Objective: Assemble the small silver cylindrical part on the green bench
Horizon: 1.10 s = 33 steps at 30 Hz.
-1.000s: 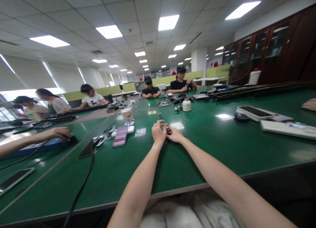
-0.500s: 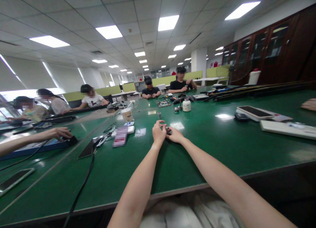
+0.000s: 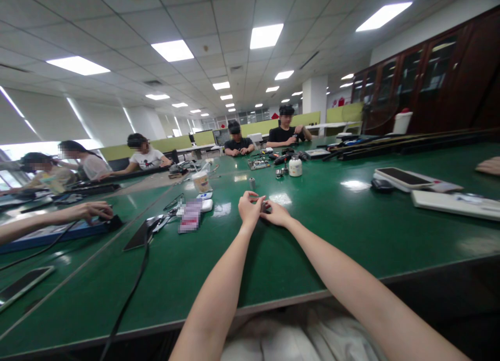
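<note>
My left hand and my right hand meet above the green table, fingertips close together. Both have their fingers curled round something small and greyish between them; the fingers cover most of it, so its kind cannot be made out. Just beyond my left hand a small metal cylinder stands upright on the table. Farther off are a white jar and small shiny metal parts beside it.
To the left lie a pink packet, a drink cup and a black cable. A co-worker's hand rests on a dark object at far left. Phones, including one at right, and a circuit board lie about.
My left hand has shifted very slightly left and its fingers have moved a little, hiding more of the small thing. My right hand stays almost in place.
</note>
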{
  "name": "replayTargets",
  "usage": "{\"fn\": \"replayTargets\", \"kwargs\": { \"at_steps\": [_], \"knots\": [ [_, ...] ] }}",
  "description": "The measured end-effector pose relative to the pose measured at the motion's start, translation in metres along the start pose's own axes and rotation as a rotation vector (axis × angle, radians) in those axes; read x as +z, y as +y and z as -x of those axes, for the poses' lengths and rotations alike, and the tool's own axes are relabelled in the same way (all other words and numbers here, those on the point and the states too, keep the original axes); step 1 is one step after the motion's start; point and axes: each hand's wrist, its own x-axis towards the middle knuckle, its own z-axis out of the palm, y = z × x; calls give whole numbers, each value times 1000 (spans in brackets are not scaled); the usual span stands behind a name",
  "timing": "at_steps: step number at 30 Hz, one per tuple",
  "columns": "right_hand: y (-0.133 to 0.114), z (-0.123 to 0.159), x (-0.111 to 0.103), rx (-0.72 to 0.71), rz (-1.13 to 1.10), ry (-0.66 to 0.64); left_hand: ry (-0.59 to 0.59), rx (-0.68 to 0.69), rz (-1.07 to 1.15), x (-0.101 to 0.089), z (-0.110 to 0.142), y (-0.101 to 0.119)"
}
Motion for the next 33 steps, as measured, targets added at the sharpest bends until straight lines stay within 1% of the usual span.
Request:
{"fn": "replayTargets", "kwargs": {
  "at_steps": [4, 8, 10, 13, 15, 17, 20, 21, 22, 23, 29, 31, 33],
  "knots": [
    [0, -1, 1, 3, 0, -1, 43, 31, -5, -1, 0, -1],
    [-1, -1, 1, 8, -3, -3, 43, 35, 3, -2, -2, -2],
    [0, 0, 1, 5, 1, 3, 73, 34, 4, -4, -4, -3],
    [1, 0, 2, -13, 7, 18, 141, -5, -10, -8, -7, -7],
    [3, 0, 2, -26, -2, 23, 136, -60, -38, -13, -9, -13],
    [4, 0, 3, -30, -14, 23, 53, -121, -101, -17, -10, -22],
    [4, 0, 3, -30, -14, 19, -185, -187, -229, -20, -9, -34],
    [3, 0, 2, -30, -10, 19, -240, -191, -262, -21, -8, -36],
    [3, 1, 2, -29, -5, 19, -271, -186, -289, -21, -7, -37],
    [3, 1, 2, -28, -1, 18, -277, -176, -312, -20, -6, -37],
    [2, 1, 1, -23, -4, 17, -215, -178, -395, -20, -3, -28],
    [3, 1, 2, -28, -14, 17, -147, -141, -367, -21, -3, -26],
    [4, 1, 2, -32, -19, 18, -34, -62, -303, -21, -4, -23]
  ]
}}
